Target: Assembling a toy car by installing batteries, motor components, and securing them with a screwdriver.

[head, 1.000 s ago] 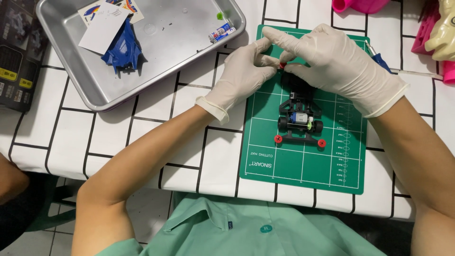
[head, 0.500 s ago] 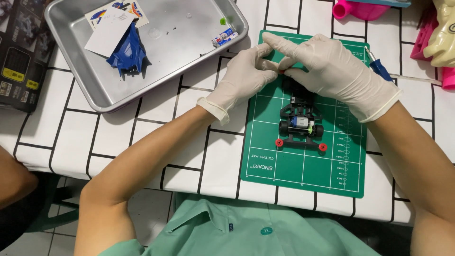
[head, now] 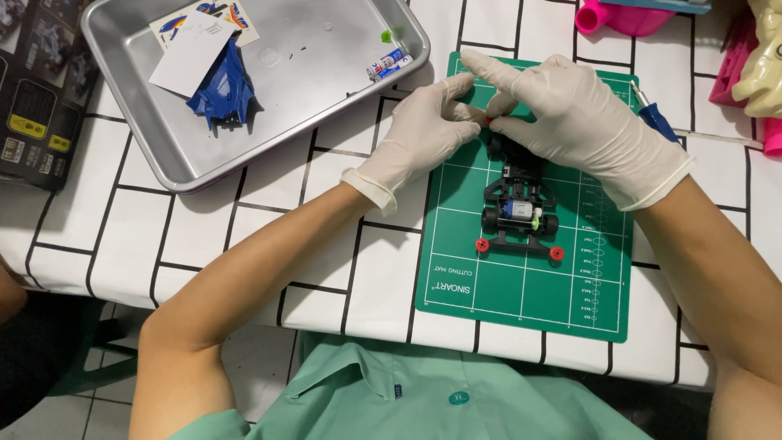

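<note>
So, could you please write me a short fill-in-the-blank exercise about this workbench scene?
1. The toy car chassis rests on a ____ cutting mat.
2. The blue car body shell lies in the metal ____.
3. The left hand and right hand both wear white ____.

Missing words: green; tray; gloves

Lighting is bright, even and diffuse from overhead. Shadows are soft and short beneath the gloved hands on the green mat (head: 521, 301). Mild glare shows on the metal tray (head: 326, 90). Focus is sharp throughout; no motion blur.
</note>
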